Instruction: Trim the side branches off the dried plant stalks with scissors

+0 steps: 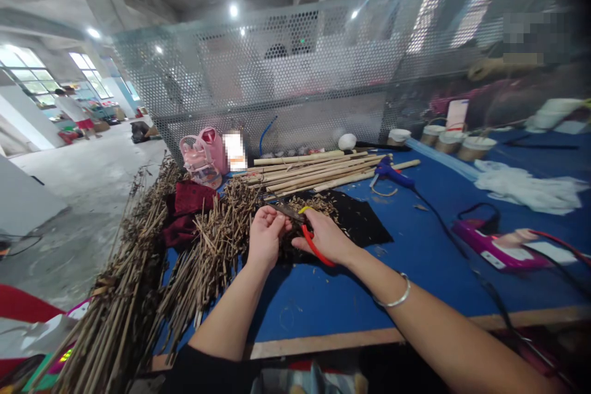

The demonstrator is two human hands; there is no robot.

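Observation:
My right hand grips pruning shears with red and yellow handles, the jaws pointing left towards my other hand. My left hand is closed in a pinch near the blades; what is between its fingertips is too small to make out. Below and beyond both hands lies a black cloth strewn with dry brown clippings. To the left of my left hand, a heap of dried plant stems with shrivelled heads lies on the blue table.
A larger stem bundle overhangs the left edge. Behind are pale wooden sticks, a pink bag and a perforated metal screen. Rightward lie a blue glue gun with its cord, a purple power strip and white gloves.

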